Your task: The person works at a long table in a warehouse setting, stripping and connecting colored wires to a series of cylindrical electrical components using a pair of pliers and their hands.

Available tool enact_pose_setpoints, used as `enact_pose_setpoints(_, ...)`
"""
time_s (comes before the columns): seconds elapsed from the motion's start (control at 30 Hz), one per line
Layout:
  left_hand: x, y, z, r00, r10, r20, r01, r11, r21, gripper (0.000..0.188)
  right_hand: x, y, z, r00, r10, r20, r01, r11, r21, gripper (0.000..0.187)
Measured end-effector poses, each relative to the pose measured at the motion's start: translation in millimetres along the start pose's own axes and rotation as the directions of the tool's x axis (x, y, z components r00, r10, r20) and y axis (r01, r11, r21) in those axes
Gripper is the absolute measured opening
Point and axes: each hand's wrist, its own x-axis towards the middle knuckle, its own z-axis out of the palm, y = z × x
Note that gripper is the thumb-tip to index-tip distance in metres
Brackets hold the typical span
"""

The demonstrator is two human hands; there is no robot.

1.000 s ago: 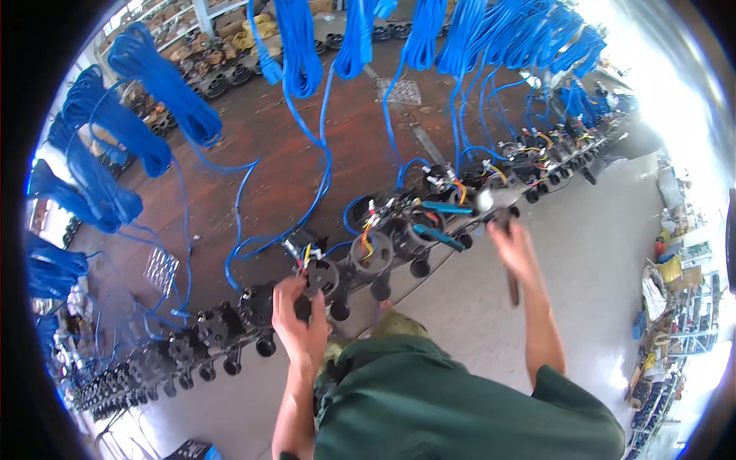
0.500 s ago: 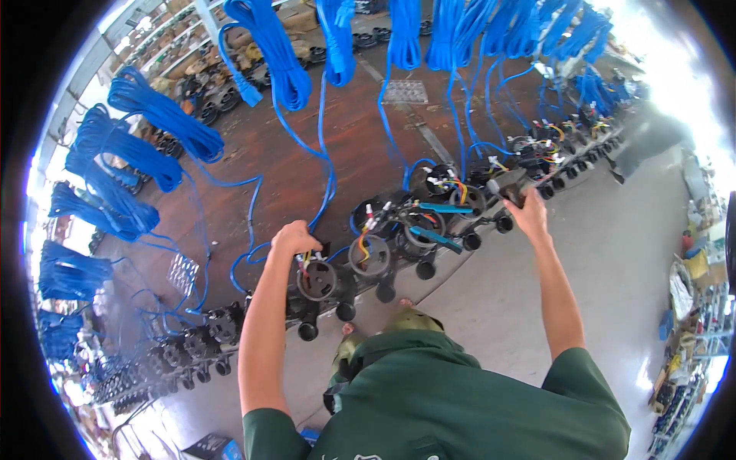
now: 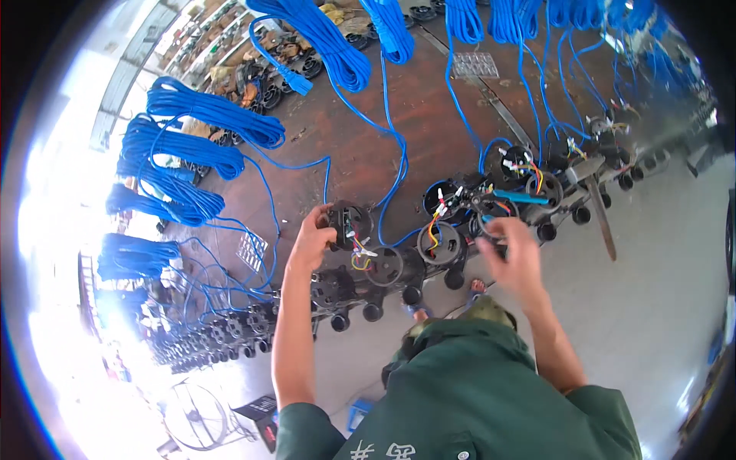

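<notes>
My green jacket (image 3: 460, 391) fills the bottom of the view, both forearms running up from it to the near edge of the brown workbench (image 3: 360, 153). My left hand (image 3: 313, 241) is at that near edge, fingers curled onto the left rim of a round black housing (image 3: 349, 225) with red, yellow and white wires poking out of its open face; the housing sits just right of the hand, touching it, so the left is plainly the nearer one to it. My right hand (image 3: 512, 249) is over to the right along the same edge, fingers half curled and blurred, so I cannot tell whether it grips anything; a blue-handled tool (image 3: 515, 197) lies just beyond it, long axis running left to right along the bench edge, handle pointing right. Between my hands sit two more open black housings (image 3: 438, 244). Further in, a blue cable (image 3: 395, 165) climbs from the housings across the bench to blue cable coils (image 3: 207, 115) hanging along the far edge. The far right corner is dim, and the left is washed out by glare.
</notes>
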Motion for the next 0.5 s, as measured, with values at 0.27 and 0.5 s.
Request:
enact_pose_setpoints(0.27,-22.4,-16.2,25.0,0.995,0.017,-0.097,-0.059,0.892,-0.449,0.057,33.9,-67.3,150.3,0.973,-0.177,0.151,0.163,0.982,0.1,0.04)
enact_pose_setpoints(0.5,-51.2,-11.5,35.2,0.991,-0.06,-0.121,0.024,0.961,-0.277,0.046,63.0,-46.7,178.1,0.983,-0.182,-0.001,0.18,0.972,0.151,0.014)
